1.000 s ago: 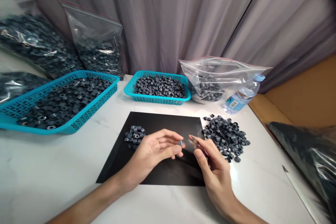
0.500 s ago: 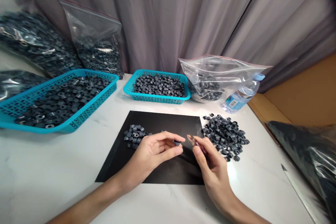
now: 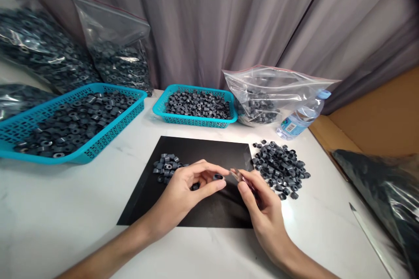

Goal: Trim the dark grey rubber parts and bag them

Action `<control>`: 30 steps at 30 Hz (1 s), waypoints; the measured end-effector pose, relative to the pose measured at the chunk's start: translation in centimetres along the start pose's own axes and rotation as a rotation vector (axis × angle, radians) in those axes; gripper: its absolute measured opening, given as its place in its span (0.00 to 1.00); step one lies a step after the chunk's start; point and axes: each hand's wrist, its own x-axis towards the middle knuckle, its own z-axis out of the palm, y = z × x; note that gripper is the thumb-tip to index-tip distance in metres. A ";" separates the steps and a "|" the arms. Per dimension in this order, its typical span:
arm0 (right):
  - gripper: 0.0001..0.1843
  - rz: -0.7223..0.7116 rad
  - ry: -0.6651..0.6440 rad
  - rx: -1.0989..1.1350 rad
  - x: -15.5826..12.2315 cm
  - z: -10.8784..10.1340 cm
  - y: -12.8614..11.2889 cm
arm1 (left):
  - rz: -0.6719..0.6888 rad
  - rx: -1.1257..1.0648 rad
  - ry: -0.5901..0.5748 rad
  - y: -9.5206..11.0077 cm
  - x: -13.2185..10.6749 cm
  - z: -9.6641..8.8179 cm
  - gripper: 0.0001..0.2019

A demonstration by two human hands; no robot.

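Between the thumb and fingers of my left hand point(image 3: 193, 187) is a small dark grey ring point(image 3: 218, 177), its opening tilted up. Another dark piece point(image 3: 195, 186) shows under the curled fingers; whether it is held is unclear. My right hand point(image 3: 263, 200) is closed around a small tool with a thin pale tip point(image 3: 235, 174), most of it hidden by the fingers. That tip points at my left fingertips, close to the ring. Both hands are over a black mat point(image 3: 209, 213). A small pile of rings point(image 3: 166, 166) lies on the mat's left part.
A larger pile of rings point(image 3: 281, 165) lies right of the mat. Two blue baskets point(image 3: 121, 128) point(image 3: 199, 122) of rings stand behind. Clear bags point(image 3: 114, 61) point(image 3: 262, 83), a water bottle point(image 3: 299, 120), a pointed blade point(image 3: 369, 237) and a cardboard box point(image 3: 379, 113) surround the area.
The ring in my left fingers has turned, so its opening shows more. The right hand's tool tip has come slightly left, nearer the left fingertips. The view has shifted a little.
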 end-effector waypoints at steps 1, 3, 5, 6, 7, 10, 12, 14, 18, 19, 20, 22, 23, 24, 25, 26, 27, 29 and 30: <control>0.15 -0.001 0.000 0.002 0.0 0.0 0.0 | -0.014 -0.012 0.007 0.1 0.0 0.0 0.09; 0.15 0.002 -0.002 0.006 0.0 0.0 0.0 | -0.032 -0.028 0.014 0.2 0.1 0.1 0.09; 0.15 0.008 -0.006 0.006 0.0 -0.1 0.0 | -0.037 -0.021 0.017 0.1 0.1 0.0 0.10; 0.15 0.010 -0.008 0.008 0.0 -0.1 -0.1 | -0.037 -0.015 0.018 0.1 0.0 0.0 0.10; 0.15 0.012 -0.012 0.009 0.1 0.0 -0.1 | -0.037 -0.011 0.018 0.1 0.0 0.0 0.10; 0.15 0.012 -0.021 0.016 0.1 0.0 -0.1 | -0.045 -0.003 0.016 0.0 0.0 0.0 0.11; 0.14 0.011 -0.025 0.019 0.1 0.0 -0.1 | -0.050 0.005 0.015 -0.1 0.0 0.0 0.12; 0.14 0.006 -0.029 0.023 0.1 0.0 -0.2 | -0.053 0.019 0.024 -0.2 0.1 0.0 0.11; 0.13 0.005 -0.035 0.035 0.2 0.0 -0.4 | -0.039 0.050 0.062 -0.2 0.2 0.1 0.11; 0.13 0.005 -0.037 0.037 0.2 0.0 -0.4 | -0.031 0.052 0.068 -0.2 0.3 0.2 0.10; 0.13 0.006 -0.038 0.039 0.3 0.0 -0.4 | -0.024 0.050 0.072 -0.2 0.3 0.2 0.10; 0.13 0.006 -0.040 0.044 0.3 0.0 -0.4 | -0.020 0.042 0.076 -0.2 0.3 0.2 0.09; 0.13 0.008 -0.039 0.047 0.3 0.0 -0.5 | -0.019 0.041 0.077 -0.2 0.2 0.2 0.09; 0.12 0.010 -0.040 0.051 0.3 0.0 -0.5 | -0.019 0.041 0.072 -0.2 0.2 0.2 0.09; 0.12 0.011 -0.042 0.058 0.3 0.1 -0.5 | -0.017 0.043 0.067 -0.3 0.2 0.2 0.09; 0.12 0.011 -0.045 0.065 0.3 0.1 -0.6 | -0.014 0.046 0.059 -0.4 0.1 0.2 0.08; 0.12 0.011 -0.049 0.071 0.3 0.1 -0.6 | -0.011 0.049 0.051 -0.5 0.1 0.2 0.08; 0.12 0.010 -0.052 0.079 0.4 0.1 -0.6 | 0.000 0.055 0.039 -0.8 0.1 0.1 0.08; 0.12 0.009 -0.052 0.080 0.4 0.1 -0.5 | 0.010 0.059 0.038 -0.9 0.1 0.1 0.08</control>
